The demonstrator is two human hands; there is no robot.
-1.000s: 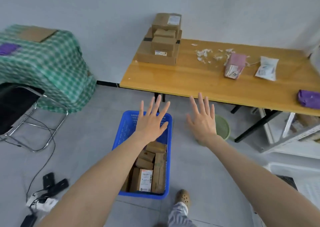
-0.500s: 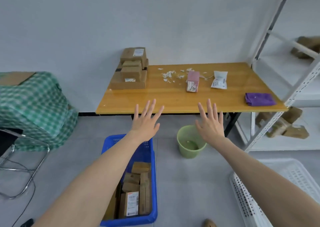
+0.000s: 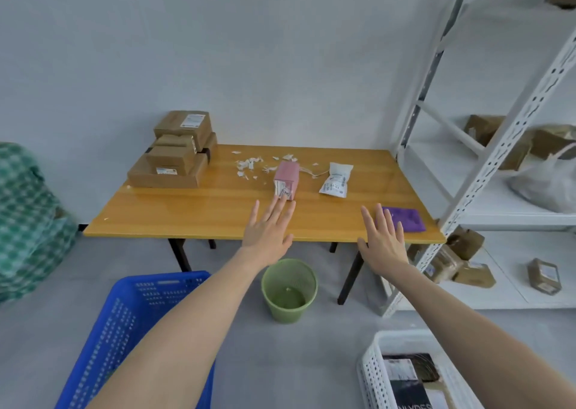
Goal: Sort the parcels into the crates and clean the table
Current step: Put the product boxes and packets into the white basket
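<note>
Parcel [image 3: 286,176], pink, lengthwise toward back edge of tabletop [image 3: 193,212], just beyond left hand [image 3: 268,232]; right hand [image 3: 383,240] farther off, by front right corner. Both spread flat, empty.

Left grip [image 3: 268,237] and right grip [image 3: 385,244] bare; forearms [image 3: 187,321] bare, slender, smooth.

A parcel storeroom (metal shelving [image 3: 492,159], stacked boxes [image 3: 174,159]).
</note>
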